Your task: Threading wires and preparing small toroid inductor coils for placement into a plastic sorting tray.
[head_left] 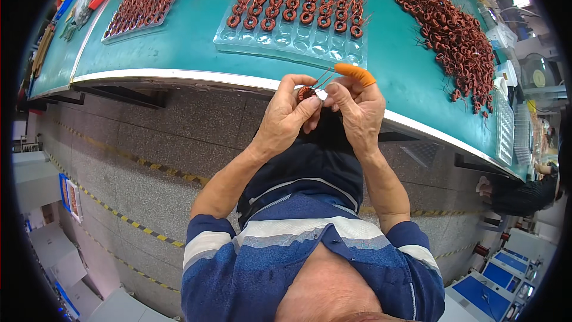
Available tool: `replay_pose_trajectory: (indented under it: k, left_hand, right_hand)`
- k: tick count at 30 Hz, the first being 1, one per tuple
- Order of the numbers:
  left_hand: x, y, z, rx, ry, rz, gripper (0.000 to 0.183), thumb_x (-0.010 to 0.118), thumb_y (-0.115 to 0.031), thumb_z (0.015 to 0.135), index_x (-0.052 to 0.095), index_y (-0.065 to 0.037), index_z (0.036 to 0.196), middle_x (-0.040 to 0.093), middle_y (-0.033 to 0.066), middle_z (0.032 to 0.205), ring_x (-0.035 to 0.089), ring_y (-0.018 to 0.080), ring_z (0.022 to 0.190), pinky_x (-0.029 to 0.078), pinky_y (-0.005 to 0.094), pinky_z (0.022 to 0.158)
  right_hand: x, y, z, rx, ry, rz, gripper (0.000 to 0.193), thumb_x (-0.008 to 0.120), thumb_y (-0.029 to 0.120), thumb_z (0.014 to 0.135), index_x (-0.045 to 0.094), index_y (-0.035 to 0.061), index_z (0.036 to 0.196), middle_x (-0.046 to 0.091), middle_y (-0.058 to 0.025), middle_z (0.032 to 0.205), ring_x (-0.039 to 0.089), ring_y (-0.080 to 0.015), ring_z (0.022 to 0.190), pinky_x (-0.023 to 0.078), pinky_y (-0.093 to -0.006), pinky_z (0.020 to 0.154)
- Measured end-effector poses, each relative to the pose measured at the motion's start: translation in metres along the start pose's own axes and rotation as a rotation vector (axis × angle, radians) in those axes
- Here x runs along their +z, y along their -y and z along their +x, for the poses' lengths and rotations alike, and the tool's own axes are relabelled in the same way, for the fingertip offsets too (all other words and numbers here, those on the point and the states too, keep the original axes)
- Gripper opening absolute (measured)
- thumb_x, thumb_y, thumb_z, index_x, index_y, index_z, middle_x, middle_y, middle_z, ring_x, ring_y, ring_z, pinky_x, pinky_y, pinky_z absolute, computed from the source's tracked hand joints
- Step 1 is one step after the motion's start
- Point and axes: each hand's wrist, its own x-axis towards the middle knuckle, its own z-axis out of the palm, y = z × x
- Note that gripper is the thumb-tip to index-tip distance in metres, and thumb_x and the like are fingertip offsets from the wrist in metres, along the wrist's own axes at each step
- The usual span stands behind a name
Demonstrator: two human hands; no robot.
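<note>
Coils [303,92] are copper-red, the finger cover [354,73] orange, the tabletop [411,86] teal-green.

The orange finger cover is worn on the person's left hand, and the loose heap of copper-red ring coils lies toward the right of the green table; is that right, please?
The side is wrong: the head view shows the orange finger cover on the person's right hand. The loose heap of copper-red ring coils does lie toward the right of the green table.

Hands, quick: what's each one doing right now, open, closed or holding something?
Left hand: closed, holding a wire coil.
Right hand, with the orange finger cover: curled near the coil; can't tell whether it grips anything.
</note>
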Motion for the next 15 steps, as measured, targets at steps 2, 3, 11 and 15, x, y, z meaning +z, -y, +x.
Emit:
replay_pose_trajectory:
  k: [2,3,11,15]
  left_hand:
    - [0.0,0.001,0.001,0.045,0.016,-0.002,0.032,0.052,-0.017,0.097,0.039,0.0,0.12,0.052,0.0031,0.076,0.051,0.0079,0.062,0.042,0.0211,0.053]
    - [-0.001,0.0,0.001,0.044,0.014,-0.007,0.032,0.052,-0.017,0.097,0.039,0.0,0.12,0.052,0.0031,0.076,0.051,0.0079,0.062,0.042,0.0211,0.053]
    - [-0.016,-0.005,-0.004,-0.014,0.084,-0.031,0.028,0.051,-0.017,0.097,0.042,0.0,0.116,0.051,0.0025,0.074,0.049,0.007,0.059,0.04,0.0201,0.05]
    - [-0.016,-0.007,-0.004,0.017,0.056,0.084,0.027,0.052,-0.016,0.097,0.042,0.0,0.116,0.051,0.0026,0.076,0.048,0.0067,0.06,0.04,0.02,0.05]
  right_hand:
    - [-0.001,0.0,0.001,0.014,0.041,-0.011,0.032,0.071,0.013,0.085,0.058,-0.0005,0.111,0.065,-0.0047,0.085,0.06,-0.0076,0.07,0.048,-0.0206,0.06]
    - [0.0,0.001,0.002,0.025,0.049,-0.027,0.029,0.07,0.013,0.086,0.06,-0.0002,0.109,0.065,-0.005,0.085,0.06,-0.0077,0.07,0.048,-0.021,0.06]
    - [0.0,0.008,0.008,-0.041,0.226,-0.221,0.021,0.07,0.01,0.086,0.064,-0.0013,0.102,0.069,-0.0061,0.083,0.065,-0.0106,0.074,0.05,-0.0226,0.064]
    - [0.004,0.01,0.009,-0.115,0.224,-0.362,0.018,0.069,0.008,0.085,0.065,-0.0011,0.099,0.069,-0.0057,0.081,0.066,-0.0109,0.075,0.051,-0.0232,0.068]
